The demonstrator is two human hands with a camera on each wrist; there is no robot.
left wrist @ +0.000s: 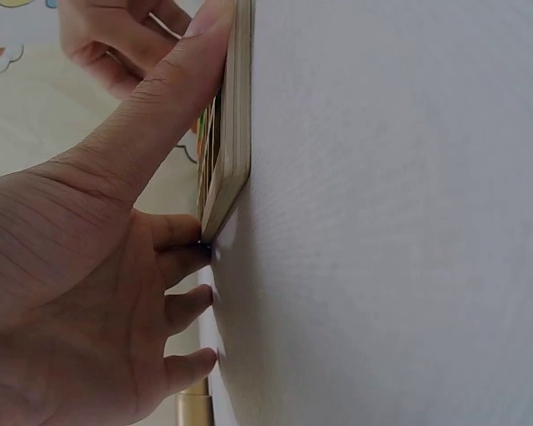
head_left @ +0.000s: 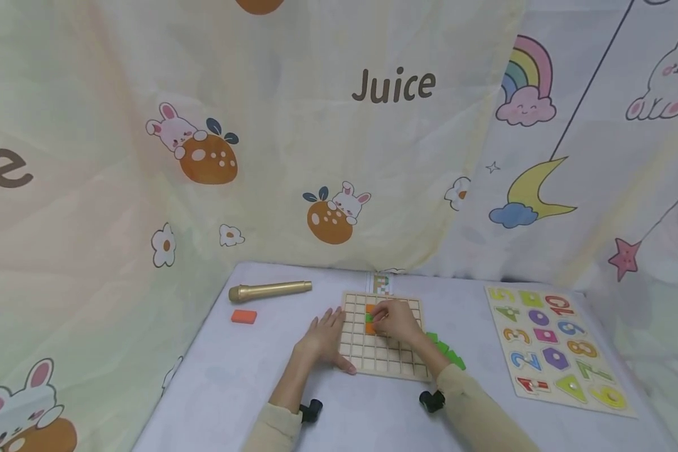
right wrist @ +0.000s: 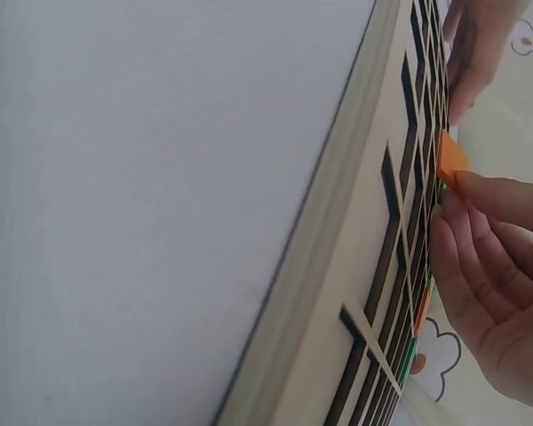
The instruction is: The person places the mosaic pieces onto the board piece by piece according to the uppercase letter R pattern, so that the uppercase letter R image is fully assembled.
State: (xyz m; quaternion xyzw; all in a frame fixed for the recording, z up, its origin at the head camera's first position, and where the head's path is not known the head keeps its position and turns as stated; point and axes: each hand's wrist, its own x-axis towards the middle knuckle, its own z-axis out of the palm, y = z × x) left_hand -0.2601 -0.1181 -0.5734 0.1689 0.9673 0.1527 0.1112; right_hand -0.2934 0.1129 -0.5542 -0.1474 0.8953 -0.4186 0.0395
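A wooden grid board [head_left: 367, 358] lies on the white table, with orange and green square tiles in its upper left part. My right hand [head_left: 397, 320] is over these tiles. In the right wrist view, its thumb and fingers pinch an orange tile [right wrist: 451, 158] that stands tilted, proud of the grid. The fingertips are close to the board's surface. My left hand [head_left: 321, 339] lies spread at the board's left edge. Its thumb [left wrist: 173, 98] rests along the near edge, while the other fingers reach past the corner onto the table.
Several green tiles [head_left: 446, 351] lie right of the board, partly behind the right forearm. An orange block [head_left: 244, 316] and a gold microphone [head_left: 271, 290] lie at the left. Behind the board is a coloured pattern card [head_left: 382, 284]. A number-and-shape puzzle board [head_left: 559, 351] is at the right.
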